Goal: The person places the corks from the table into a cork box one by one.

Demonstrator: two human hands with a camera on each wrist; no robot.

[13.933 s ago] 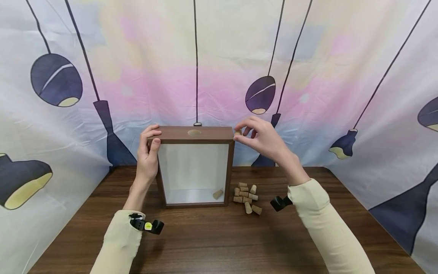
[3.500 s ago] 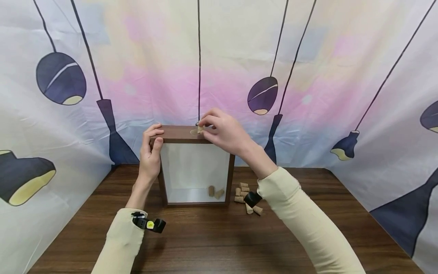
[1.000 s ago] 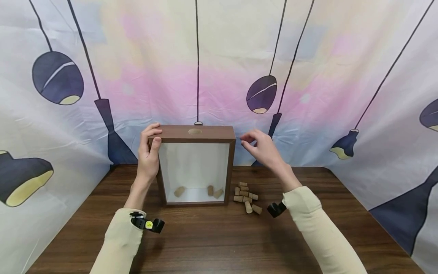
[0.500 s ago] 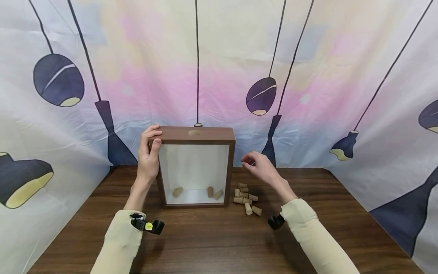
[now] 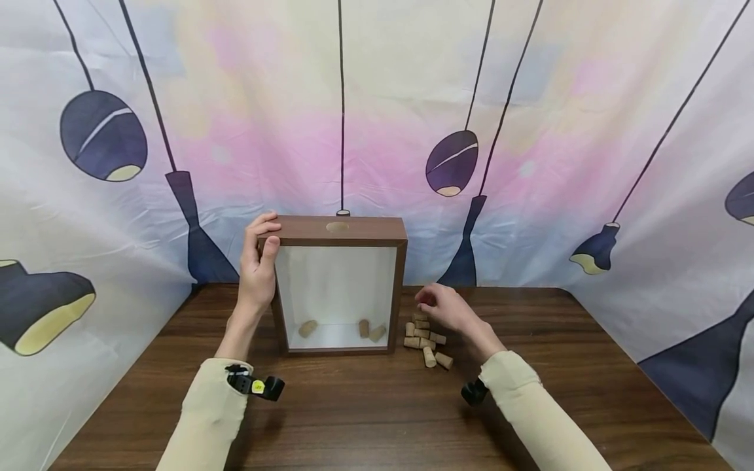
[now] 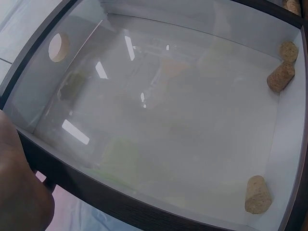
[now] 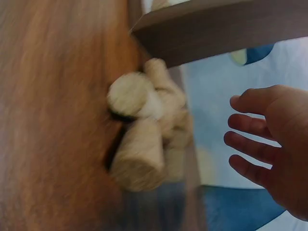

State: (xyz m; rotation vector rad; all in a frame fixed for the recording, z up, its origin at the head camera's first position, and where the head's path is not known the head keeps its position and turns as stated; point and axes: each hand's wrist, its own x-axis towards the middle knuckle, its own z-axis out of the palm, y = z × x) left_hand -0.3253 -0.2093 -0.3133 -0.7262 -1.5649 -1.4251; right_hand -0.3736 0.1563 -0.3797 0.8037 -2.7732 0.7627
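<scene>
A shallow brown-framed shadow box (image 5: 377, 230) with a clear front stands upright on the table, an oval hole (image 5: 338, 227) in its top. My left hand (image 5: 256, 268) grips its upper left corner, thumb at the front and fingers over the top. Inside lie 3 corks: one cork (image 5: 308, 328) at the left, two at the right; the left wrist view shows a single cork (image 6: 258, 195) apart from the touching pair (image 6: 280, 77). My right hand (image 5: 450, 307) hovers at the far end of the loose corks (image 5: 428, 343), holding nothing. Its fingers (image 7: 255, 126) are spread and slightly bent.
The wooden table (image 5: 365, 418) extends in front of the box and to both sides. A printed cloth (image 5: 389, 131) with hanging lamps rises close behind it. The loose corks sit just right of the box, several in a tight cluster.
Since the earliest frame, two more corks have come to lie inside the box. Over the last second my right hand has dropped from beside the box top to the cork pile. My left hand stays put.
</scene>
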